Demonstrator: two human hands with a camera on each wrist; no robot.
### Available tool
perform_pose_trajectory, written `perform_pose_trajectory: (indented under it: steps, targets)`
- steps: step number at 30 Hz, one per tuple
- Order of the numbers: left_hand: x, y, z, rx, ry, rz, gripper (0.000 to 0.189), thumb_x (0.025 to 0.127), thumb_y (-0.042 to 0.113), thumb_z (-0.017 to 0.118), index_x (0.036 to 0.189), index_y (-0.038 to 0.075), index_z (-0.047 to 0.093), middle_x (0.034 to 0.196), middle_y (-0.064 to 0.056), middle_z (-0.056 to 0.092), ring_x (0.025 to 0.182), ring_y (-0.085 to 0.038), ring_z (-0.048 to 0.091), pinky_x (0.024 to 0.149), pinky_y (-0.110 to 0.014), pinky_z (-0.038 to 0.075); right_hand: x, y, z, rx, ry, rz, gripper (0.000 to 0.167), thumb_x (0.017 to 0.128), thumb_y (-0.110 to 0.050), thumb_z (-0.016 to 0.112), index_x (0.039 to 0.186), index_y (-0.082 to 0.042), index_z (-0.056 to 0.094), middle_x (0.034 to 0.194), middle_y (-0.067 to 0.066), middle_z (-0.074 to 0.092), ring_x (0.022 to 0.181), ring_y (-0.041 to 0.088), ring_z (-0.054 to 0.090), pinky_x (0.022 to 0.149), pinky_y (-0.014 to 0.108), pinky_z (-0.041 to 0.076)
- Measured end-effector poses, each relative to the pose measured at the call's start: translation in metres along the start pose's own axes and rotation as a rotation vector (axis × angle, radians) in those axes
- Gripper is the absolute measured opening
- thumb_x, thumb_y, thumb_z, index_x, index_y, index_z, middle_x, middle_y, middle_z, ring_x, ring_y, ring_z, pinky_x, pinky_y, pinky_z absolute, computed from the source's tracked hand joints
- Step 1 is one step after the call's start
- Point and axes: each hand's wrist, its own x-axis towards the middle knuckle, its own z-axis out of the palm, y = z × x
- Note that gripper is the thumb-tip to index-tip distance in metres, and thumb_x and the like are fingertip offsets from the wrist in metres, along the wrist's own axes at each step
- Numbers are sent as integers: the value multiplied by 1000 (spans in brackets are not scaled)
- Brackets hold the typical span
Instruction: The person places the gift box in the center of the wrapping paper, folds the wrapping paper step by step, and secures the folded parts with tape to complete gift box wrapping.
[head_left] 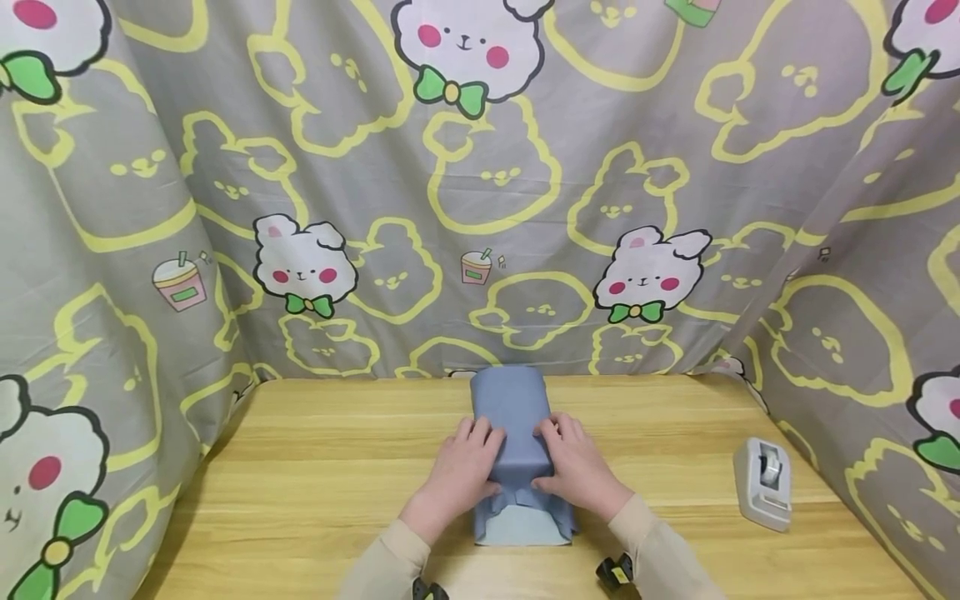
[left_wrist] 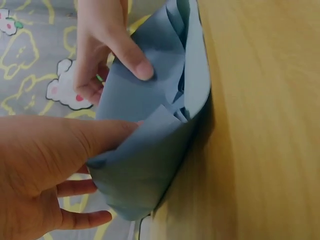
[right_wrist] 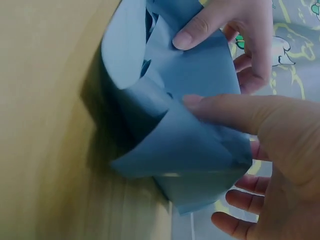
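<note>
A box-shaped package in blue wrapping paper (head_left: 512, 417) lies on the table, its near end partly folded in. A paler flap (head_left: 525, 527) spreads out flat at that end. My left hand (head_left: 463, 467) grips the package's left side, fingers on top and thumb against the folded end. On the right side, my right hand (head_left: 583, 467) holds it the same way. In the left wrist view the left thumb (left_wrist: 112, 134) presses on a paper fold. The right wrist view shows the right thumb (right_wrist: 225, 110) on the tucked paper, with a loose side flap (right_wrist: 165, 150) sticking out below. Whatever is inside the paper is hidden.
A grey tape dispenser (head_left: 763, 485) with a roll of clear tape stands at the right of the wooden table (head_left: 337, 467). Patterned grey curtains (head_left: 375, 208) hang along the back and both sides of the table.
</note>
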Motion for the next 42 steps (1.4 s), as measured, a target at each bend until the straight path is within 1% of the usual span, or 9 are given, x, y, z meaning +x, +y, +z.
perform_pose_trajectory:
  steps: [5, 8, 12, 15, 23, 30, 33, 38, 42]
  targets:
    - [6, 6, -2, 104, -11, 3, 81, 65, 52, 86, 128, 15, 52, 111, -5, 51, 95, -21, 46, 61, -30, 49, 2, -1, 2, -49, 27, -48, 68, 64, -26, 92, 117, -12, 52, 120, 13, 47, 100, 29, 46, 78, 43, 47]
    - [8, 10, -3, 142, -28, -6, 83, 65, 52, 86, 132, 15, 52, 113, -5, 51, 96, -22, 45, 63, -31, 49, 2, -1, 4, -76, 42, -66, 69, 63, -27, 92, 118, -12, 53, 119, 13, 48, 99, 28, 47, 77, 43, 48]
    - [8, 12, -2, 144, -41, -27, 81, 68, 52, 84, 133, 15, 52, 114, -5, 51, 95, -22, 44, 64, -33, 49, 2, -2, 7, -126, 67, -78, 74, 61, -35, 92, 119, -11, 53, 117, 14, 49, 100, 29, 50, 76, 45, 49]
    - [8, 13, -1, 144, -30, -38, 80, 69, 55, 82, 131, 16, 53, 112, -5, 51, 94, -22, 43, 64, -33, 48, 3, -4, 10, -154, 79, -69, 76, 60, -39, 92, 119, -11, 52, 116, 14, 49, 98, 29, 50, 74, 43, 49]
    - [8, 15, 3, 218, 7, -41, 80, 65, 58, 82, 128, 18, 53, 106, -4, 49, 89, -20, 41, 60, -30, 44, 4, -6, 13, -149, 89, -48, 75, 59, -32, 94, 117, -11, 52, 114, 12, 47, 94, 27, 46, 72, 40, 47]
    - [7, 10, 0, 140, -47, -49, 81, 67, 53, 84, 133, 19, 51, 113, -5, 50, 97, -22, 43, 64, -33, 47, 2, -4, 11, -109, 43, -47, 78, 60, -26, 94, 122, -11, 50, 121, 14, 45, 102, 30, 46, 82, 44, 47]
    - [8, 10, -2, 155, -52, -50, 79, 69, 50, 84, 134, 20, 51, 114, -6, 50, 97, -23, 44, 63, -34, 48, 2, -5, 11, -105, 41, -48, 77, 60, -24, 94, 123, -10, 50, 121, 15, 45, 101, 30, 46, 82, 44, 46]
    - [9, 13, 1, 228, -19, -47, 74, 72, 49, 82, 132, 20, 52, 109, -6, 50, 93, -22, 43, 62, -35, 47, 2, -5, 11, -120, 73, -59, 76, 59, -21, 94, 121, -10, 51, 118, 14, 46, 99, 29, 46, 80, 43, 46]
    - [8, 14, 6, 248, 13, -49, 75, 69, 50, 84, 130, 20, 52, 107, -6, 50, 91, -22, 42, 61, -35, 46, 2, -6, 11, -123, 72, -62, 77, 58, -20, 95, 121, -9, 51, 119, 15, 46, 100, 30, 46, 82, 44, 47]
